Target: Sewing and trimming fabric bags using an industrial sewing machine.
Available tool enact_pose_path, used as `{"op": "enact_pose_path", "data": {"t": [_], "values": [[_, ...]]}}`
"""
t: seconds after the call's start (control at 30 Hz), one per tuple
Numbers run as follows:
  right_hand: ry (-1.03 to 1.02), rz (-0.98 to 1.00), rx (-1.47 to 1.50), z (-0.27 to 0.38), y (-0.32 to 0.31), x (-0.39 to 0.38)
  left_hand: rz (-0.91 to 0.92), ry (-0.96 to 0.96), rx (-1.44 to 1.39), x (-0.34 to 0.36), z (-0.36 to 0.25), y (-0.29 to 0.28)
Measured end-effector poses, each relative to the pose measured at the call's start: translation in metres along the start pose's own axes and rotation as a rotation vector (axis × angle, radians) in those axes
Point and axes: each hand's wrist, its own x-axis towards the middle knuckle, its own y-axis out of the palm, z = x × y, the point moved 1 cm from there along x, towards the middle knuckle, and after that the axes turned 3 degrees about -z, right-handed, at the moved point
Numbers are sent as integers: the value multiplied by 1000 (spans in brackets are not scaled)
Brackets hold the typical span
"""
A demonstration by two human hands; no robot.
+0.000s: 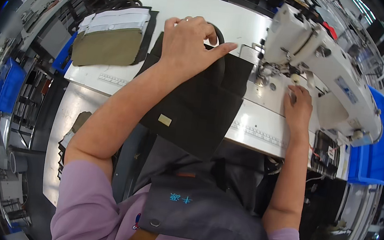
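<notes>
A black fabric piece [193, 106] with a small pale yellow tag [164, 120] lies over the table's front edge and hangs down towards my lap. My left hand [188, 47] is over its far part, fingers curled round the fabric and thumb stretched to the right. A black curved strap [220, 35] arches out from behind those fingers; their tips are partly hidden. To the right, my right hand [299, 105] rests on the bed of a white sewing machine [320, 54], close to the needle area. Its fingers are bent together, and what they pinch is hidden.
Olive and white fabric pieces [109, 41] are stacked on the white table [180, 4] at the far left. A blue bin [369, 160] stands right of the machine. More fabric pieces [79, 122] lie on a lower surface at the left. Rulers [261, 133] line the table's front edge.
</notes>
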Motion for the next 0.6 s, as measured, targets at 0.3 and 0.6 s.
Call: {"op": "enact_pose_path", "data": {"t": [0.3,0.6], "values": [[76,53,-37,-3,-6,-7,679,309,-60,-70,-44,51],[80,22,-117,-27,1,0,714,292,-73,-69,-60,30]]}}
